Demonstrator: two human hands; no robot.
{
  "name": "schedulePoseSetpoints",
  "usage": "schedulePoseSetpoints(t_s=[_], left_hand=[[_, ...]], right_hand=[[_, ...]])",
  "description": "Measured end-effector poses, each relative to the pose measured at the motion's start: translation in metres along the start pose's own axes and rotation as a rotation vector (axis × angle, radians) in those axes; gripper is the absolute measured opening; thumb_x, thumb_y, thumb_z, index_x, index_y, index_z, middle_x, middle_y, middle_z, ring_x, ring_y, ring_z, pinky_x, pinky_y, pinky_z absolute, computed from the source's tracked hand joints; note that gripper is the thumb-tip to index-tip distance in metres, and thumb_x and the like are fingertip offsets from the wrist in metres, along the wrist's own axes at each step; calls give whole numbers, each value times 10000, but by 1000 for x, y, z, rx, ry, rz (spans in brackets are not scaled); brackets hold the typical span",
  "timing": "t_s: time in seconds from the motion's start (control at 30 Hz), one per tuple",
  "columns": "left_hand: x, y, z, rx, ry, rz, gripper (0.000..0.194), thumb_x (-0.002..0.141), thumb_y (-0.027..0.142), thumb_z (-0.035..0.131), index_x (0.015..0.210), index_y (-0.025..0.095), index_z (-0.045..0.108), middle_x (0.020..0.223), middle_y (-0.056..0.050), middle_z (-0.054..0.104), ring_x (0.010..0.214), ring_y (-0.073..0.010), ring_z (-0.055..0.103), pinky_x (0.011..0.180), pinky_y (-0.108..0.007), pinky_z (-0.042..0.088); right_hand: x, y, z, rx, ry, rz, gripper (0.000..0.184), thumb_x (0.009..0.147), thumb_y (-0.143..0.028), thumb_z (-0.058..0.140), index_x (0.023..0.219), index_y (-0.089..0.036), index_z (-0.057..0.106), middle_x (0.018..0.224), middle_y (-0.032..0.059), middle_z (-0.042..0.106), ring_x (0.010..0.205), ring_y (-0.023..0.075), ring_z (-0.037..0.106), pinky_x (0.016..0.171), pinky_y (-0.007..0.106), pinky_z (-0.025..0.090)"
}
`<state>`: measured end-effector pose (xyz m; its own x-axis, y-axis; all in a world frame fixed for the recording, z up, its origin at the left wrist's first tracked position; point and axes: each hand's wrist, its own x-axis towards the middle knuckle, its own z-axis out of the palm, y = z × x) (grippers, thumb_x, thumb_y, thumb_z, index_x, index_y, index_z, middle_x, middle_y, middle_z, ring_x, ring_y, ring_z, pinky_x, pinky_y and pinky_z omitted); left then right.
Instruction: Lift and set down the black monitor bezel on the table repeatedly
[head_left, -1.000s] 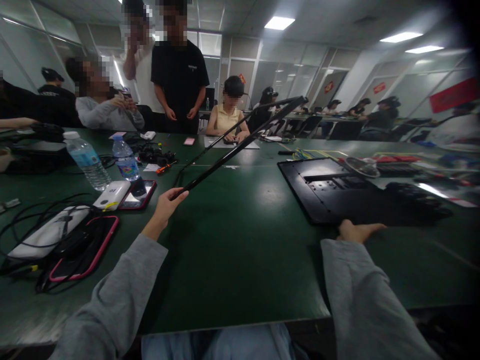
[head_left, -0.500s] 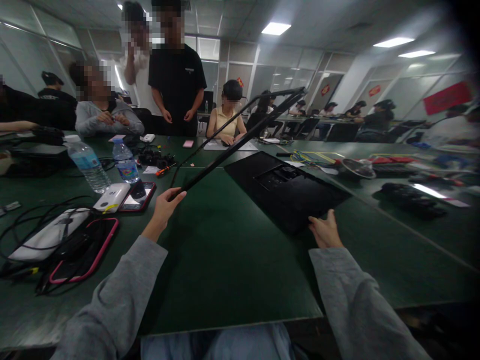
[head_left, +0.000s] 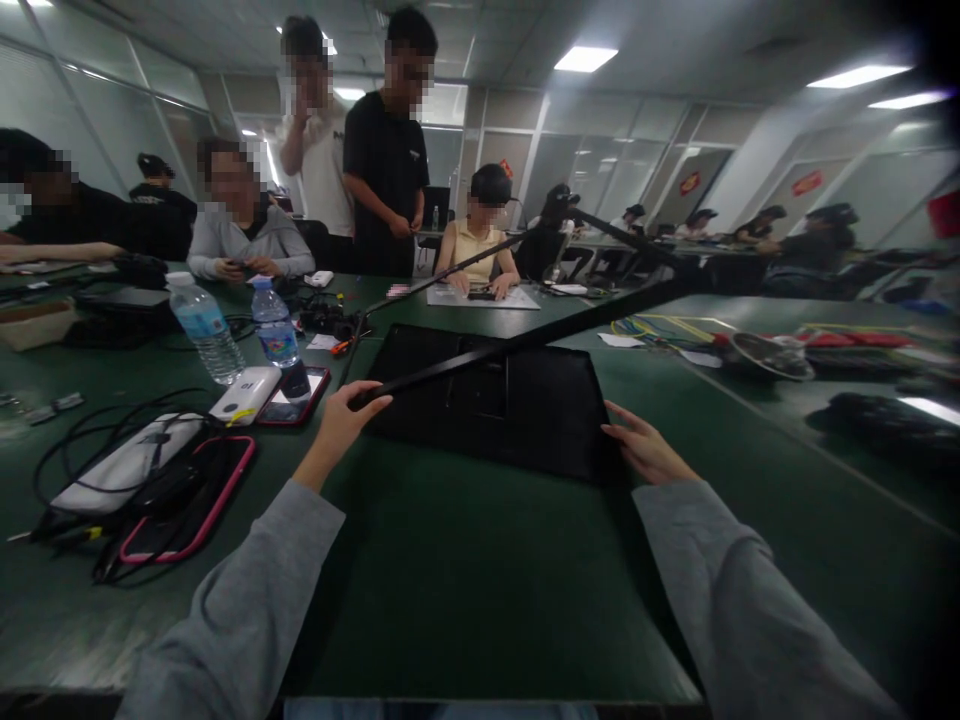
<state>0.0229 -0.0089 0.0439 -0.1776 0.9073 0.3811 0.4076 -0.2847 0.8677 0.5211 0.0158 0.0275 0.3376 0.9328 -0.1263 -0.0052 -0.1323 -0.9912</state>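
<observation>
My left hand [head_left: 341,425] is closed on the near left corner of a thin black rectangular frame [head_left: 570,322], like a monitor bezel. The frame tilts up from the hand, its far right corner raised in the air. Behind and below it, a black panel [head_left: 551,430] resembling a monitor's back cover lies flat on the green table [head_left: 487,570], a rectangular recess in its middle. Part of the panel is hidden by the frame. At the panel's right edge is my right hand [head_left: 652,450], fingers stretched out and apart, fingertips against the edge.
Left of my arm lie a pink-rimmed phone [head_left: 191,535], tangled black cables, white power banks [head_left: 244,395] and another phone [head_left: 296,395]. Two water bottles [head_left: 206,330] stand behind them. Wires and a metal bowl-shaped thing [head_left: 772,355] are at right. Several people sit or stand across the table.
The panel has turned and shifted left, so its long side now runs across in front of me. The frame's raised end has swung lower and to the right. My left hand keeps its grip.
</observation>
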Motion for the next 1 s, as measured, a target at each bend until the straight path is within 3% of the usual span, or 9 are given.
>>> schedulePoseSetpoints(t_s=[0.07, 0.13, 0.23, 0.33, 0.47, 0.53, 0.67, 0.8, 1.0], left_hand=[[0, -1, 0, 73, -17, 39, 450, 733, 562, 776, 1031, 225, 761, 1064, -72, 739, 1011, -254, 653, 944, -396, 478], [-2, 1, 2, 162, -36, 82, 383, 755, 543, 771, 1009, 257, 765, 1078, -60, 737, 1037, -256, 636, 974, -407, 455], [-7, 8, 8, 316, -86, 119, 306, 782, 510, 770, 1003, 297, 765, 1066, -41, 742, 1061, -266, 611, 1010, -444, 405], [-13, 15, 14, 431, -135, 174, 279, 799, 504, 770, 1009, 321, 763, 1013, -27, 745, 1072, -278, 592, 1064, -501, 311], [-17, 13, 19, 483, -173, 230, 281, 817, 522, 751, 1026, 335, 758, 979, -20, 740, 1059, -284, 581, 1080, -521, 261], [-17, 11, 19, 493, -171, 225, 278, 821, 523, 746, 1024, 333, 756, 988, -26, 741, 1060, -289, 580, 1074, -522, 265], [-16, 7, 19, 494, -180, 216, 280, 821, 520, 744, 1036, 340, 753, 1033, -33, 746, 1093, -301, 578, 1086, -549, 245], [-15, -2, 20, 523, -226, 171, 298, 819, 538, 738, 1040, 339, 751, 1087, -38, 746, 1143, -316, 580, 1120, -586, 206], [-13, -16, 22, 597, -288, 161, 381, 822, 620, 695, 1050, 320, 747, 1091, -60, 753, 1134, -322, 615, 1145, -602, 185]], right_hand=[[16, 4, 1, -20, 269, -124, 433, 672, -125, 704, 1099, -195, 704, 728, -17, 645, 618, 128, 603, 550, 228, 521], [22, 2, -4, 37, 396, -238, 317, 737, -221, 698, 1053, -199, 693, 748, -8, 637, 691, 141, 630, 650, 264, 543], [15, -11, -16, 214, 165, -273, 305, 824, -480, 677, 1015, -243, 701, 911, 98, 709, 917, 233, 697, 790, 375, 573], [3, -25, -25, 281, -33, -140, 477, 854, -701, 542, 985, -271, 702, 1000, 133, 723, 976, 276, 693, 777, 424, 590], [1, -24, -23, 76, -76, -175, 275, 760, -458, 775, 881, -241, 656, 821, 23, 674, 747, 160, 652, 664, 266, 549], [4, -17, -21, -43, -67, -247, 306, 716, -351, 808, 944, -231, 642, 826, 7, 682, 749, 146, 648, 665, 240, 530], [13, -4, -18, -225, 43, -402, 311, 740, -275, 752, 1024, -229, 633, 892, 21, 709, 865, 167, 654, 856, 314, 542], [26, 14, -17, -423, 168, -550, 235, 823, -251, 622, 1054, -221, 654, 1056, 61, 703, 1070, 210, 639, 1085, 434, 446], [36, 40, -13, -621, 266, -571, 394, 835, -278, 580, 1207, -181, 665, 1204, 136, 687, 1204, 280, 606, 1121, 478, 420]])
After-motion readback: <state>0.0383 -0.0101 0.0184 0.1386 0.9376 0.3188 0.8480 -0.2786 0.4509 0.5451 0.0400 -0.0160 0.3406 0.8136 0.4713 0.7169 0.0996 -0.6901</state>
